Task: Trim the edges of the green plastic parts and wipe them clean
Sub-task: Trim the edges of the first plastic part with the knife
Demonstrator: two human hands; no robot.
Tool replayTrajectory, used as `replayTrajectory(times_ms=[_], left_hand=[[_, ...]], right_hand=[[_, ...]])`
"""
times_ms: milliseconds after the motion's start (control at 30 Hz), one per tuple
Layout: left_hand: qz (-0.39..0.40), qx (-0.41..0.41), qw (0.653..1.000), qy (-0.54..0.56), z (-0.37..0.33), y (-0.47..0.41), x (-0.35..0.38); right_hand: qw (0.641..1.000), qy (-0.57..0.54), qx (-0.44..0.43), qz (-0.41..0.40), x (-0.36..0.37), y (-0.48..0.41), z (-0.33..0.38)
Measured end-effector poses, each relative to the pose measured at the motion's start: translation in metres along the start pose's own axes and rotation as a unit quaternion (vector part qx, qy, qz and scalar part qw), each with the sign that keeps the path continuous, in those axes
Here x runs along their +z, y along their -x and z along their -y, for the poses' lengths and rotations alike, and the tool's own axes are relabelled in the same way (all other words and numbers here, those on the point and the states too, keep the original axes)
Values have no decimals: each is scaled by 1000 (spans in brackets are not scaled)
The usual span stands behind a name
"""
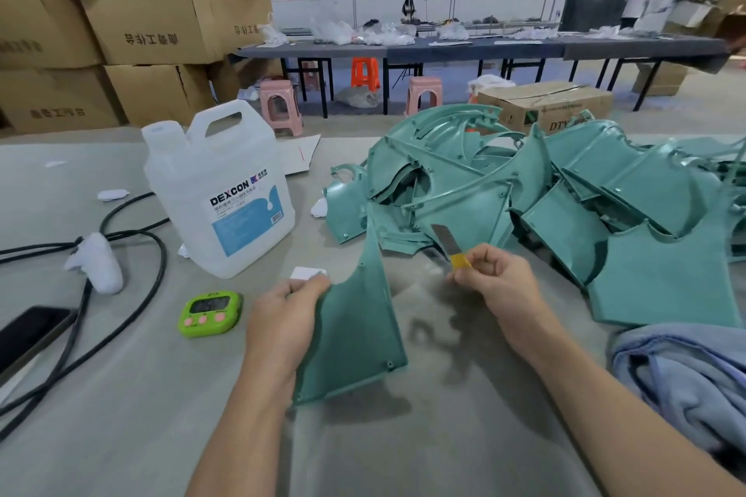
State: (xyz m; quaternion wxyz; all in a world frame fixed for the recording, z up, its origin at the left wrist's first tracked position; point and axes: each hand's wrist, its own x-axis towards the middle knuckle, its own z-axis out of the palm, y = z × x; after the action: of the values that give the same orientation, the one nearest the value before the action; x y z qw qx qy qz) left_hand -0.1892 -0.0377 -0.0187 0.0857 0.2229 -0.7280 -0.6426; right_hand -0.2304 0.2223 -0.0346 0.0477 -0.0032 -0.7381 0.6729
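My left hand point(282, 319) grips a curved green plastic part point(355, 327) by its left edge and holds it upright above the grey table, its narrow tip pointing up. My right hand point(500, 282) pinches a utility blade point(448, 244) with a yellow wrap, the bare blade pointing up and left. The blade is a little to the right of the part and does not touch it. A large pile of green plastic parts point(545, 190) lies behind and to the right.
A white DEXCON jug point(226, 194) stands to the left, with a green timer point(210, 313), black cables point(121, 254), a phone point(28, 335) and white rag bits nearby. A blue cloth point(682, 375) lies at the right. A small white pad point(306, 274) sits behind my left hand.
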Motion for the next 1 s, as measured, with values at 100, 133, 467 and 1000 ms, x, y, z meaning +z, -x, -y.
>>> replayTrajectory(times_ms=[100, 133, 467, 1000], left_hand=[[126, -19, 991, 45, -2, 4, -5], [149, -22, 987, 59, -3, 6, -7], [200, -3, 980, 2, 3, 12, 4], [188, -32, 980, 48, 5, 3, 2]], right_hand=[[997, 79, 14, 3, 0, 31, 2], [996, 93, 15, 4, 1, 42, 3], [984, 146, -83, -61, 8, 76, 16], [933, 316, -88, 149, 6, 87, 25]])
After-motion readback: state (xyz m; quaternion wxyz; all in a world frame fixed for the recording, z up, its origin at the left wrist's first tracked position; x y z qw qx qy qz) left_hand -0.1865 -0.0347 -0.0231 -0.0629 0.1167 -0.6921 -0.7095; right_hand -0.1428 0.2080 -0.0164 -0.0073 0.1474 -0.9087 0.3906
